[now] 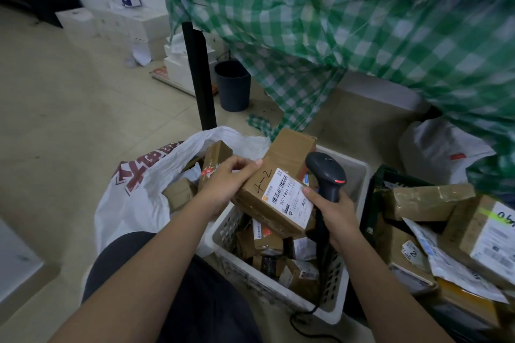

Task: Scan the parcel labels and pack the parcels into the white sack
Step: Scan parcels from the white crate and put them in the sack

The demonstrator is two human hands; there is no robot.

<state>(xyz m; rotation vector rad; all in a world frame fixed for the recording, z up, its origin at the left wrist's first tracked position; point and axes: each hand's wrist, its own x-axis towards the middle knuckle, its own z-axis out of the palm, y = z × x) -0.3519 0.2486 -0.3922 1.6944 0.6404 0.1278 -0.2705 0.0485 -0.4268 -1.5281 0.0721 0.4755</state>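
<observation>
**Mid-task: one box held at the scanner, many parcels left**

Roughly partway, judged from the containers. A box is held over the white crate, label facing up, marked "4-2" by hand. It is gripped at its far left end by the left hand, fingers curled over the top edge. The scanner is gripped by its handle in the right hand, thumb resting on the label's edge; a red light is lit on the scanner head. Whether this label has been read yet cannot be told.

Done so far, as a judgement: the sack, open on the floor to the left, already holds several brown boxes, so some parcels are presumably scanned and packed.

Left to do:
- Held box to be dropped into the sack, just beside it.
- White crate is loaded with many small labelled boxes under the held one.
- Dark crate on the right is piled with bigger boxes and flat mailers.

A bin is seen under the checked-cloth worktop; not part of the job.
</observation>
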